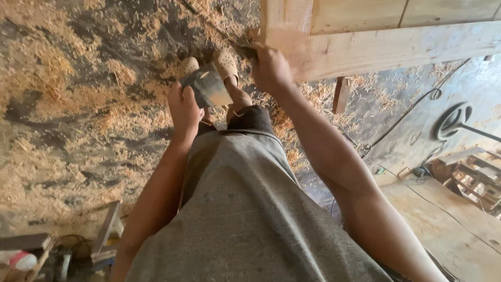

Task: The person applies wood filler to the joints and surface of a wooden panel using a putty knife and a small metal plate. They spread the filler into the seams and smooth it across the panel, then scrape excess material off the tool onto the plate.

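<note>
You stand on a dark workshop floor (pixel 78 130) strewn with pale wood shavings, which fills the left and centre of the frame. A pale wooden beam frame (pixel 376 47) crosses the upper right, and a black cable (pixel 412 109) snakes over the floor at right. Your left hand (pixel 183 112), at centre, reaches forward and grips one flat grey metal scraper blade (pixel 206 86), tilted, just above your two beige perforated clogs (pixel 224 62). Your right hand (pixel 270 68), arm stretched up from lower right, closes around one small dark tool (pixel 245 50) pressed against the lower corner of the beam. Two hands, two tools, one beam frame.
</note>
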